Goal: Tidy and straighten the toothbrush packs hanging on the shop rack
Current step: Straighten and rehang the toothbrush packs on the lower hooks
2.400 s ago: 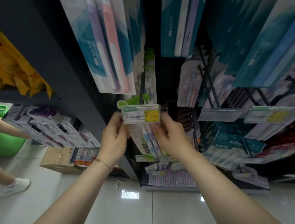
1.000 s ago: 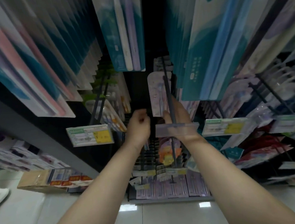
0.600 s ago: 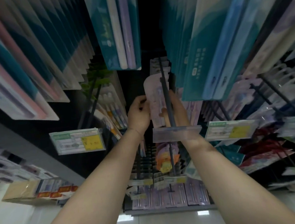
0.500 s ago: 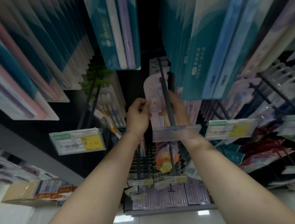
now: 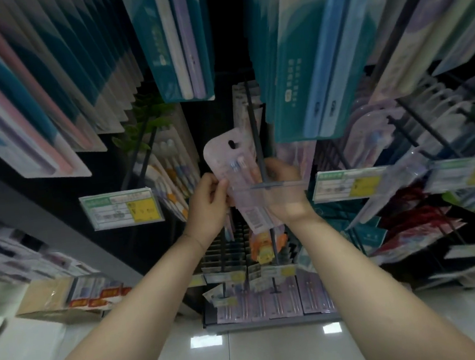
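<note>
left hand [image 5: 207, 205] pinched pink toothbrush pack [image 5: 228, 157] by its edge. right hand [image 5: 285, 193] fingers curled round the other edge, beside the peg [image 5: 256, 138].

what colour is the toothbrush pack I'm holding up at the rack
The toothbrush pack is pale pinkish lilac, seen in the head view.

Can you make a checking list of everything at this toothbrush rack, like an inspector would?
Surface: black shop rack.
Job's things: pink toothbrush pack, tilted, its hang hole off the peg.
Clutter: cardboard box, lower left.
Grippers: left hand pinches the pack's left edge; right hand holds its right side behind a clear label holder.
Cables: nothing seen.
Surroundings: glossy tiled floor; teal packs overhead.
</note>
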